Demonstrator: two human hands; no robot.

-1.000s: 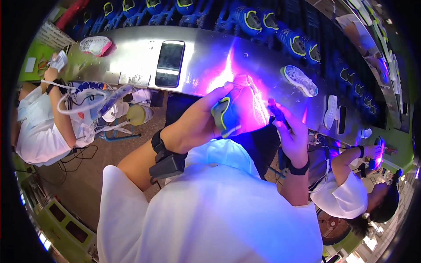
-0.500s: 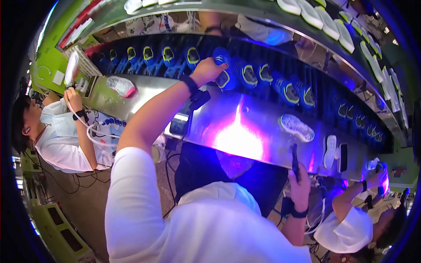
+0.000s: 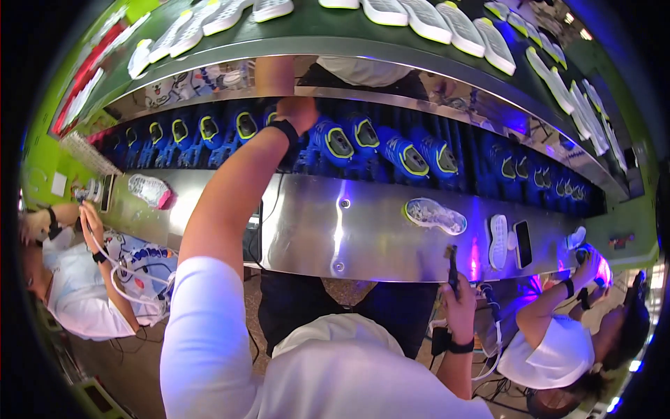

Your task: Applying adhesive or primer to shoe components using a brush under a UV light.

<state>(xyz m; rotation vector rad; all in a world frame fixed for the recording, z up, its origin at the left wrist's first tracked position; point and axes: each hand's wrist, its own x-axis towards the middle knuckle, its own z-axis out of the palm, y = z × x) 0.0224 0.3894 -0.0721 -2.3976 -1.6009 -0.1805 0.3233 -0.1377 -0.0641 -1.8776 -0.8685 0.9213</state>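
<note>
My left hand (image 3: 298,115) reaches out to the far side of the metal bench, over the row of blue shoes. Its fingers are hidden behind the back of the hand, so whether it grips a shoe cannot be made out. Just right of it stands a blue shoe with a yellow-green collar (image 3: 336,142). Near the bench's front edge, my right hand (image 3: 459,307) is closed round a slim black-handled brush (image 3: 453,271), tip pointing up. A white shoe sole (image 3: 435,216) lies on the bench beyond the brush.
Overhead, a shelf (image 3: 300,40) carries several white soles. On the bench (image 3: 307,230) are another sole (image 3: 497,241), a phone (image 3: 523,244) and a pink-tipped sole (image 3: 149,190). Co-workers sit left (image 3: 77,279) and right (image 3: 558,342); cables hang near both.
My left hand has moved away and left from the blue shoe it held, toward the back of the row. The bright purple-white glow on the bench has gone. The right hand keeps the brush.
</note>
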